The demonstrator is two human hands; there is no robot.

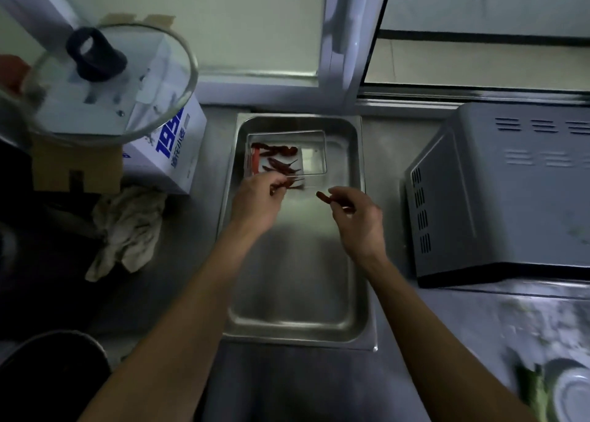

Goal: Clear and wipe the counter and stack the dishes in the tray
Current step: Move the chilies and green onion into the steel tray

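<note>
Both hands are over the steel tray [357, 230] sunk in the worktop [392, 172]. Left hand [255, 200] pinches 1 dried chili [292, 184] at the near edge of the clear container [314, 153] lying in the tray's far end; right hand [359, 217] pinches another chili [324, 196], just right of that.

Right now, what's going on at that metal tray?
A person is picking dried red chillies over a steel tray. The left hand pinches one by the clear plastic container holding more chillies; the right hand holds another chilli. A crumpled rag lies left.
</note>
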